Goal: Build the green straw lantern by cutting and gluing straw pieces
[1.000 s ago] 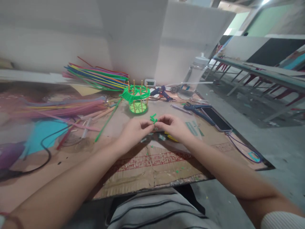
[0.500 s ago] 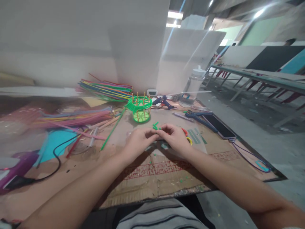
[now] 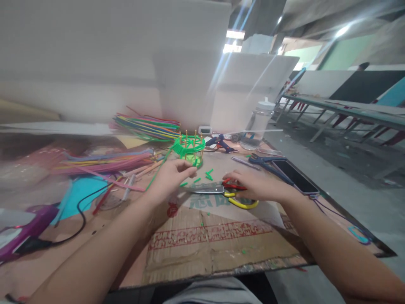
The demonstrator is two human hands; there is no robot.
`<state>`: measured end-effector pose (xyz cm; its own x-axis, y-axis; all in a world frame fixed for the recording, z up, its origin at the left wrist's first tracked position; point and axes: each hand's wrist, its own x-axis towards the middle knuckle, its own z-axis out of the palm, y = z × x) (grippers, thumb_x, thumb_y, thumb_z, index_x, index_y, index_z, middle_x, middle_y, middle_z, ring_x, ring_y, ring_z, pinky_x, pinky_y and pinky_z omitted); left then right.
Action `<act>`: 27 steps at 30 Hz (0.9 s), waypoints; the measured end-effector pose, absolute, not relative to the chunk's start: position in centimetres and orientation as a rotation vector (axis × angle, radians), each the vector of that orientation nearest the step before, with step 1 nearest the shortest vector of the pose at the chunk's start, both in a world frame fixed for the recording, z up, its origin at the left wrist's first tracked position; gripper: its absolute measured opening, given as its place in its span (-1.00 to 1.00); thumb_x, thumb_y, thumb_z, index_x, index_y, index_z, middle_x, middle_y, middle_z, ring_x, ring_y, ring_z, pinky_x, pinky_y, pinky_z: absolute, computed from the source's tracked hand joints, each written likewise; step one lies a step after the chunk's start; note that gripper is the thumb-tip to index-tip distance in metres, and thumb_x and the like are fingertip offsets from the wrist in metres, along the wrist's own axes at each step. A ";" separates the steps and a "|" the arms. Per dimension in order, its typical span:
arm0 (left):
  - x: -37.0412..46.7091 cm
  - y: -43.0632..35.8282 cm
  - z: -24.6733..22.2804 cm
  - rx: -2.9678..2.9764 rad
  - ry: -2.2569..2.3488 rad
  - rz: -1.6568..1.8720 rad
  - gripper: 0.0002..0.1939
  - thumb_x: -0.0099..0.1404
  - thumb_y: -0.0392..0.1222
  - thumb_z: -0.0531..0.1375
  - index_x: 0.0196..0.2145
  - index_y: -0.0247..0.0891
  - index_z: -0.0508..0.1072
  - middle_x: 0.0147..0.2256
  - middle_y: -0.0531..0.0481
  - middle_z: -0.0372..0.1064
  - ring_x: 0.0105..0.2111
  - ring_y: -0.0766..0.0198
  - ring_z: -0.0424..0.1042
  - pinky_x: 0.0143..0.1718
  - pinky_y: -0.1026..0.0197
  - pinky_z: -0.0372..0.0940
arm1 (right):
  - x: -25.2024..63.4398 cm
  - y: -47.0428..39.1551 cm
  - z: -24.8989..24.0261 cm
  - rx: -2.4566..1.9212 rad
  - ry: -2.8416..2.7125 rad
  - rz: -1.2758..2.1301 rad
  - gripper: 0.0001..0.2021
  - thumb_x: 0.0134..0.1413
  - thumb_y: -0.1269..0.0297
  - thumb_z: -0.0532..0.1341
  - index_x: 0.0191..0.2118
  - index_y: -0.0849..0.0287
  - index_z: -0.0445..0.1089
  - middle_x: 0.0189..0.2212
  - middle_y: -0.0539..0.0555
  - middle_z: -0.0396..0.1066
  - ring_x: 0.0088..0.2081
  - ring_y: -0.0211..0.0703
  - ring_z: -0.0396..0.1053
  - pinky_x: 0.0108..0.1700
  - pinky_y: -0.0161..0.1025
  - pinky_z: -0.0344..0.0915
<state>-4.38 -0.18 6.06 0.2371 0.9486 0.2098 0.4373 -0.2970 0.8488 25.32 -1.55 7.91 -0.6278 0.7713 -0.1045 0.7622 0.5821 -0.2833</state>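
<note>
Metal scissors (image 3: 209, 190) beneath curled right hand (image 3: 253, 185); left hand (image 3: 169, 175) loosely bent; holds unclear.

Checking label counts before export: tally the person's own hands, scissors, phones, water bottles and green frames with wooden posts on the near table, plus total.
Hands: 2 (left hand, right hand)
Scissors: 1
Phone: 1
Water bottle: 1
Green frame: 1
Total: 6
</note>
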 end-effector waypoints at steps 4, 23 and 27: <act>-4.7 0.0 5.9 1.799 1.295 0.935 -0.70 0.25 0.05 0.24 -0.35 -0.25 0.56 -0.36 -0.02 0.57 -0.33 0.18 0.51 -0.30 0.20 0.30 | 25.4 -1.3 7.3 -1.299 -2.912 0.443 -0.45 0.16 0.39 0.15 0.27 -0.07 0.27 0.07 0.12 0.39 -0.03 -0.01 0.40 -0.03 -0.19 0.27; -4.4 -1.1 7.5 1.696 1.269 0.881 -0.66 0.22 0.11 0.26 -0.37 -0.26 0.54 -0.35 -0.04 0.59 -0.31 0.20 0.53 -0.28 0.22 0.30 | 26.0 -1.1 6.9 -1.344 -2.372 0.679 -0.45 0.06 -0.03 0.26 0.10 0.18 0.31 -0.11 0.16 0.42 -0.16 0.02 0.37 -0.10 -0.08 0.32; -4.2 -0.9 7.2 1.734 1.202 0.900 -0.71 0.23 0.04 0.26 -0.39 -0.27 0.54 -0.38 -0.03 0.59 -0.34 0.22 0.53 -0.29 0.24 0.30 | 25.3 -2.0 7.3 -1.327 -2.376 0.799 -0.47 0.04 -0.07 0.28 0.03 0.20 0.35 -0.12 0.14 0.40 -0.14 0.00 0.34 -0.07 -0.10 0.27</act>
<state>-4.16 -0.93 7.20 0.2876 0.9525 0.1001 0.3638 -0.2053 0.9086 25.28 -2.00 7.30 -0.5259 0.8506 -0.0060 0.6813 0.4169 -0.6017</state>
